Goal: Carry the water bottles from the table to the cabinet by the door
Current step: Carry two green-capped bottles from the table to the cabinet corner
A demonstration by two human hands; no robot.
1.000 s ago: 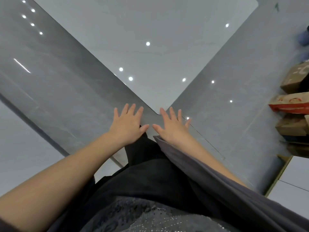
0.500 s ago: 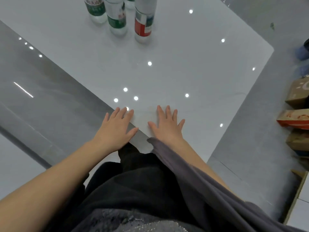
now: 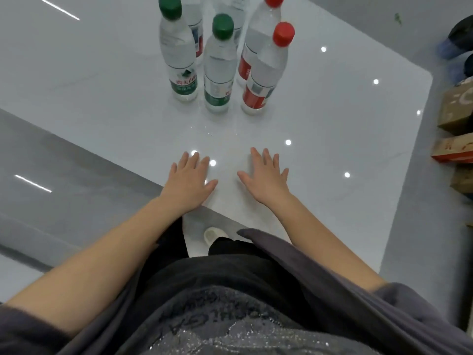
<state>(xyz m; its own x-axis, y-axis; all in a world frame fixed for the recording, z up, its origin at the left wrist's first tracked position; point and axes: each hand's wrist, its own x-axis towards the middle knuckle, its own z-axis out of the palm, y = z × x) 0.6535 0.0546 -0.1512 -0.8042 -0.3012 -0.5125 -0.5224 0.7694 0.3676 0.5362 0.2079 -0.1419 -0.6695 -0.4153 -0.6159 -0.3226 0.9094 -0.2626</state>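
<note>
**Bottles Stand Ahead of Empty Hands**

The left hand [image 3: 190,181] and right hand [image 3: 265,179] are flat, fingers spread, at the table's [image 3: 102,73] near edge, holding nothing. The bottles [image 3: 218,70] stand upright, clustered straight ahead beyond the fingertips: green caps leftward, red rightward.

On your right, brown cartons [image 3: 457,108] crowd the frame's edge on the glossy grey floor [image 3: 66,170], a red-and-white box [image 3: 451,151] among them. Beyond them you have a dark and blue shape [image 3: 458,42], too blurred to name, and near it a small green speck [image 3: 397,17] on the floor.
</note>
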